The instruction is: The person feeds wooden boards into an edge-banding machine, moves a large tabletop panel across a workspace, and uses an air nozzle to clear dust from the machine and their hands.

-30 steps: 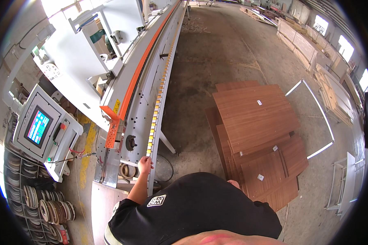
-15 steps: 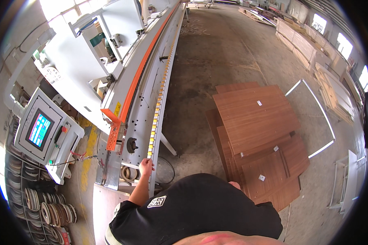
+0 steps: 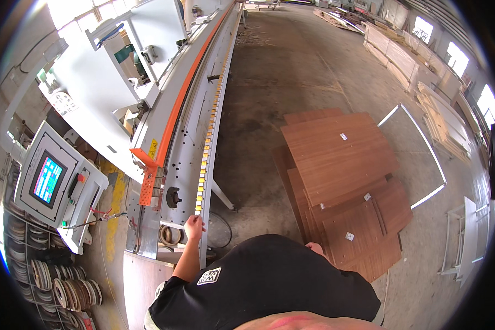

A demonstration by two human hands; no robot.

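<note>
Shifting little, kept the left hand (image 3: 194,226) at the near end of the yellow-and-white roller rail (image 3: 209,133), fingers loosely curled; could not tell whether pinching anything. Kept the right hand (image 3: 315,247), half hidden by the black shirt (image 3: 269,275), fingers unreadable, near the stacked brown wood-grain panels (image 3: 341,159), apparently lifting none.

Grained brown on flat wooden panels (image 3: 341,159)
Banded yellow and white along the narrow roller strip (image 3: 203,164); orange down the long metal rail (image 3: 175,119).
</note>
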